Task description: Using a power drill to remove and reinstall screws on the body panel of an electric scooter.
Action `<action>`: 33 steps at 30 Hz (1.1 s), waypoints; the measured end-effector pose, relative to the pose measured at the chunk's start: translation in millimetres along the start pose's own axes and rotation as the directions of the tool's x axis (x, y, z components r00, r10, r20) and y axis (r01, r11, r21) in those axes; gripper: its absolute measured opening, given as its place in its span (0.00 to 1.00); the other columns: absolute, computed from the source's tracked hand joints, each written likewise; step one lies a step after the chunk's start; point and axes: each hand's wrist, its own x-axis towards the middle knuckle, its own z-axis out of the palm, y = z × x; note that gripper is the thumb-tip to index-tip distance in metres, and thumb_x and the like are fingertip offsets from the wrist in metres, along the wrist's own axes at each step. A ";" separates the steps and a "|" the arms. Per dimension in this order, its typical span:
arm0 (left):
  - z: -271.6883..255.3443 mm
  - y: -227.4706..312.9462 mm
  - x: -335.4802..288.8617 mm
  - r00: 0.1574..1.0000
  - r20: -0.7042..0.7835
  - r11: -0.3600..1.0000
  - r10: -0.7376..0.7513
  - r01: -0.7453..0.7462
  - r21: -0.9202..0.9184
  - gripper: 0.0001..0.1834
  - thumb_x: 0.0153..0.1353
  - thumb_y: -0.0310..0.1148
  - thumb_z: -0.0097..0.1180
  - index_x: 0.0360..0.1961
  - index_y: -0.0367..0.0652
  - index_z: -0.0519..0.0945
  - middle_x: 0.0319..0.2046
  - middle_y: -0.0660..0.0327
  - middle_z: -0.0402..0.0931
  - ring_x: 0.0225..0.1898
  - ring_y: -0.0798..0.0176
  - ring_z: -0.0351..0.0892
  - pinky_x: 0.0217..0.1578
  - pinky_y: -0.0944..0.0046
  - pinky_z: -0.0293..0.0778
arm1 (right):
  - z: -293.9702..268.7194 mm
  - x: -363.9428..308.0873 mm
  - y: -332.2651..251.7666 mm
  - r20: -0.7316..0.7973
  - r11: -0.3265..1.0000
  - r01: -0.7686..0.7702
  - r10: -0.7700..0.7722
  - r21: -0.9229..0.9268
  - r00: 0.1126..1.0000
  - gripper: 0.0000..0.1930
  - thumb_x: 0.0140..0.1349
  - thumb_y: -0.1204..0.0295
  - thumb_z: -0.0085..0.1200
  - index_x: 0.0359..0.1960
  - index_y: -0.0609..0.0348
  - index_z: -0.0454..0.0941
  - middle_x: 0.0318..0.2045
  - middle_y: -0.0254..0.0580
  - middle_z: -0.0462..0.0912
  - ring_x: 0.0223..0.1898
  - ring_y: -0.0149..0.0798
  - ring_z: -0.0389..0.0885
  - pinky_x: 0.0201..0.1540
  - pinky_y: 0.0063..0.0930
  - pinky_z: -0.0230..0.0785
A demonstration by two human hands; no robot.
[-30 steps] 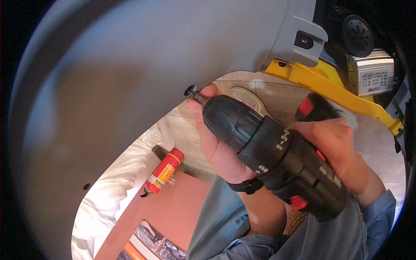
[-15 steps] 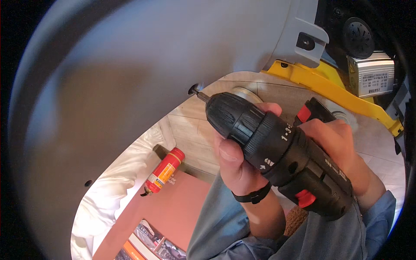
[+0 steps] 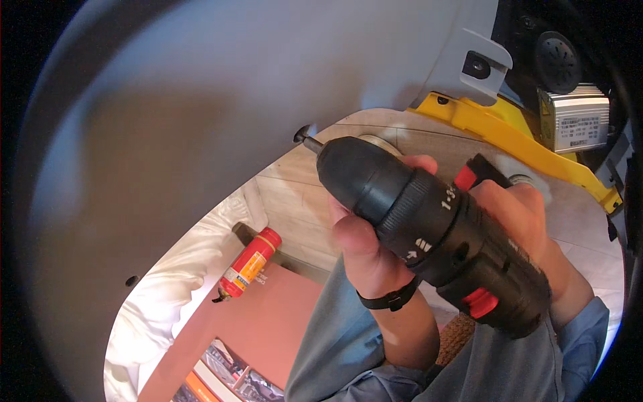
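A black cordless drill (image 3: pixel 435 221) with red accents points up and left, its bit touching a dark round screw head (image 3: pixel 301 134) near the lower edge of the curved grey panel (image 3: pixel 268 67). My right hand (image 3: pixel 522 218) is closed around the drill's handle, which the body partly covers. Beneath the front of the drill, my left hand (image 3: pixel 368 244) wraps its thumb and fingers around the housing just behind the chuck (image 3: pixel 358 174). The chuck's ridges look smeared, as if turning.
At the upper right are a yellow bar (image 3: pixel 516 137), a silver finned box (image 3: pixel 575 117) and a grey bracket (image 3: pixel 485 67). Below the panel, a red fire extinguisher (image 3: pixel 251 261) lies by white fabric (image 3: pixel 161 295). A box of parts (image 3: pixel 231 375) shows at the bottom.
The chuck's ridges, sharp before, are now blurred smooth. The drill has shifted and rolled slightly, and the screw head shows more plainly at the panel. Both hands keep their hold.
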 end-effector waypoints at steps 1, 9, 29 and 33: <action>0.8 -0.6 -0.5 0.999 -0.036 1.000 0.012 -0.012 0.005 0.41 0.50 0.54 0.62 0.58 0.38 0.64 0.48 0.36 0.72 0.45 0.48 0.79 0.41 0.53 0.80 | 0.1 -0.1 -0.1 0.010 0.999 -0.011 0.012 -0.036 1.000 0.12 0.51 0.65 0.57 0.32 0.59 0.73 0.20 0.45 0.76 0.23 0.47 0.80 0.26 0.32 0.71; -19.6 3.1 -4.4 0.985 0.174 0.992 -0.013 0.034 -0.119 0.41 0.61 0.64 0.38 0.68 0.49 0.54 0.61 0.35 0.57 0.55 0.37 0.69 0.51 0.38 0.71 | -2.7 4.0 -3.3 0.015 0.998 -0.030 0.030 0.048 0.999 0.10 0.52 0.66 0.56 0.33 0.57 0.73 0.20 0.46 0.76 0.24 0.48 0.81 0.29 0.31 0.71; -19.8 16.5 8.7 1.000 -0.016 0.955 0.021 -0.015 0.296 0.41 0.58 0.68 0.39 0.56 0.41 0.69 0.48 0.47 0.76 0.40 0.52 0.81 0.40 0.52 0.80 | 1.8 6.0 3.2 0.023 0.999 -0.026 0.025 0.026 0.999 0.11 0.52 0.67 0.57 0.34 0.57 0.72 0.25 0.47 0.77 0.26 0.48 0.81 0.29 0.31 0.71; -1.3 8.5 11.2 0.997 -0.044 0.920 0.057 -0.036 0.389 0.40 0.58 0.67 0.39 0.55 0.40 0.69 0.48 0.48 0.76 0.41 0.54 0.81 0.41 0.52 0.80 | 4.2 7.0 5.1 0.031 1.000 -0.002 0.003 -0.026 1.000 0.12 0.50 0.66 0.57 0.34 0.57 0.72 0.31 0.45 0.78 0.29 0.47 0.81 0.29 0.31 0.72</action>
